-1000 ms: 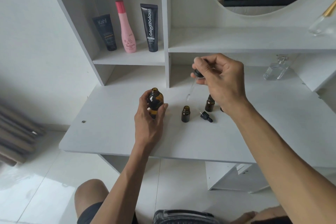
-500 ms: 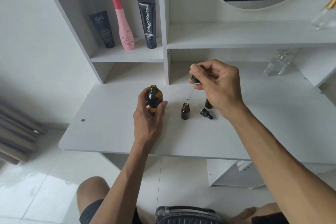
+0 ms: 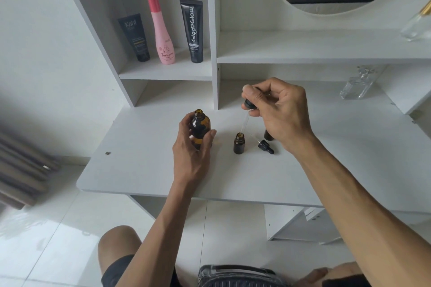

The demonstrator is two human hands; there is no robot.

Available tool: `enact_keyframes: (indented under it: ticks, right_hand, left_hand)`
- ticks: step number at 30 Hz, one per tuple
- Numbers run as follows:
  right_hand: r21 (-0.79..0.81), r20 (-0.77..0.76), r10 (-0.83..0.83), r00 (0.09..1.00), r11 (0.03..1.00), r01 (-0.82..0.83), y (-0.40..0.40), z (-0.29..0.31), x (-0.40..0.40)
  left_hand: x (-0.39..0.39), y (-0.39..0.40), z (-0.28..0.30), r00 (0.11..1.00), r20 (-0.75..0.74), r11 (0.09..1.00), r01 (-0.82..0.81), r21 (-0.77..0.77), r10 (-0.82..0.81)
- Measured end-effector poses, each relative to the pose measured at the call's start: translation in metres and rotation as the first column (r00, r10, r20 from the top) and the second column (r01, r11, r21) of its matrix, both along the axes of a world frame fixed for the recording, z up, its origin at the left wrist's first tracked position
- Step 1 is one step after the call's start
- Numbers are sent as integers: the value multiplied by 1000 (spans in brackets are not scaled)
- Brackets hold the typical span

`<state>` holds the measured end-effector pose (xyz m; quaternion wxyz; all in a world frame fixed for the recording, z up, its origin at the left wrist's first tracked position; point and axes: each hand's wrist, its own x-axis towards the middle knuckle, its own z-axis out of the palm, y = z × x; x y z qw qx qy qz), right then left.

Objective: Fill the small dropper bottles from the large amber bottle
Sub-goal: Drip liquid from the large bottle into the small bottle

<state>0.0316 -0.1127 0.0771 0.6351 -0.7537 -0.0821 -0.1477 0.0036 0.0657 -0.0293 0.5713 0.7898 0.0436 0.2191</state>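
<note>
Head view: right hand (image 3: 283, 113) pinches dropper (image 3: 247, 115) over small bottle (image 3: 239, 144); left hand (image 3: 190, 150) grips (uncapped) amber bottle (image 3: 200, 127).

Tabletop (image 3: 144, 170): matt white laminate, smooth. Large amber bottle (image 3: 200, 128): glossy brown glass, translucent. Small dropper bottle (image 3: 239, 144): dark amber glass, smooth, slight sheen. Loose dropper cap (image 3: 265, 146): black, rubber or plastic, semi-matt. Pipette (image 3: 245, 123): clear glass, thin. Pink bottle (image 3: 162, 30): smooth plastic, soft gloss. Two dark tubes (image 3: 193, 30): matt black plastic. Clear bottle (image 3: 356, 87): faceted, glossy, glass or acrylic. Floor (image 3: 46, 240): glossy white tile, reflective.
</note>
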Motion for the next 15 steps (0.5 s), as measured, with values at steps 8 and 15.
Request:
enact_keyframes:
  ticks: [8,15]
  right_hand:
    - [-38,38,13,999,999,-11,4,4,0]
    - [-74,63,17,998,997,-12,5,8,2]
  left_hand:
    - [1,0,-1,1000,-3,1000,6,-25,-6]
    - [0,0,0,1000,-5,1000,10,-18,-10]
